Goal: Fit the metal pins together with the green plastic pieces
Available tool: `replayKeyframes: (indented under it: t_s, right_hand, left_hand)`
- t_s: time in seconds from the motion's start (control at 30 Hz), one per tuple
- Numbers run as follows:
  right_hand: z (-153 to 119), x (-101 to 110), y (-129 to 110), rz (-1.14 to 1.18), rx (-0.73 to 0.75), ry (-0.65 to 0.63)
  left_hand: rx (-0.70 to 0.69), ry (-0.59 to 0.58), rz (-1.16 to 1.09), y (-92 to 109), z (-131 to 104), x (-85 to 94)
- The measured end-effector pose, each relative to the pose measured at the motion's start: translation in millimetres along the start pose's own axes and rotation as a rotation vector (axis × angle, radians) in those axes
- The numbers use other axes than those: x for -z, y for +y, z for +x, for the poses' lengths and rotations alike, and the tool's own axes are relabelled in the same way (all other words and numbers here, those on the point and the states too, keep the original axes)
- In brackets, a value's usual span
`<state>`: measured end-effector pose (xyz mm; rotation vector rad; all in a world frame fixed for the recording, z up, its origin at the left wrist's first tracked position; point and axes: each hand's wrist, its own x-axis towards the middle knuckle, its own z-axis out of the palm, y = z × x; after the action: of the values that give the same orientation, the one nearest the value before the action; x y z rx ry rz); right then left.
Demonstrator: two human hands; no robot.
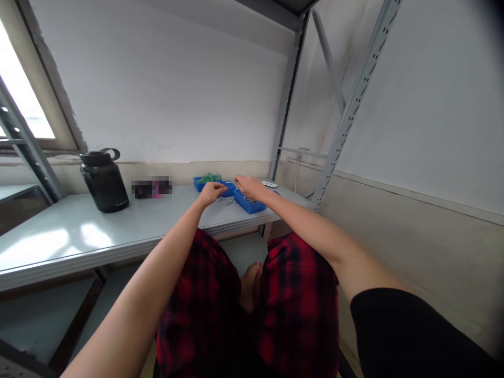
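My left hand (212,192) is closed in a pinch above the shelf, in front of a blue bin with green pieces (209,178). What it holds is too small to name. Over the back of the nearer blue bin (255,207), my right hand (249,187) is also pinched, its fingertips near the middle blue bin (229,186). Anything between those fingertips cannot be made out. Small metal-looking pieces lie in the nearer bin, and a few thin ones (231,201) rest on the shelf between my hands.
On the left of the grey shelf (157,220) stands a dark bottle (104,184). A blurred dark and pink object (151,187) is beside it. A white flat object (270,184) lies behind my right hand. Metal rack posts (350,115) rise at the right.
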<state>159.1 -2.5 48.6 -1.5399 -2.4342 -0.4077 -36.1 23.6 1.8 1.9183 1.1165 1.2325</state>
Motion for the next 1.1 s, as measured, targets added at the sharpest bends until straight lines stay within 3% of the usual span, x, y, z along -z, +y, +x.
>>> replayKeyframes:
  t_s: [0.3,0.43,0.63,0.77,0.93,1.1]
  right_hand:
    - [3.1,-1.9,-15.4,0.196,0.034,0.047]
    - [3.0,-1.8,-19.2,0.259,0.105,0.038]
    - [-0.8,-0.7,-17.6,0.166,0.057,0.051]
    - [-2.7,1.2,-15.2,0.114,0.088,0.081]
    - [-4.4,5.9,-16.2,0.046,0.137,-0.017]
    - [-5.5,9.3,-17.2,0.012,0.124,-0.054]
  left_hand:
    - [0.006,0.112,-0.120,15.9,-3.5,-1.9]
    - [-0.006,0.099,-0.162,21.7,-5.8,-2.8]
    - [0.044,0.096,-0.189,19.1,-4.8,-3.9]
    - [0.010,0.042,-0.033,11.0,-1.5,-4.5]
    - [-0.081,-0.023,0.070,5.0,1.0,-4.7]
    - [-0.071,-0.014,0.031,4.2,0.4,-3.9]
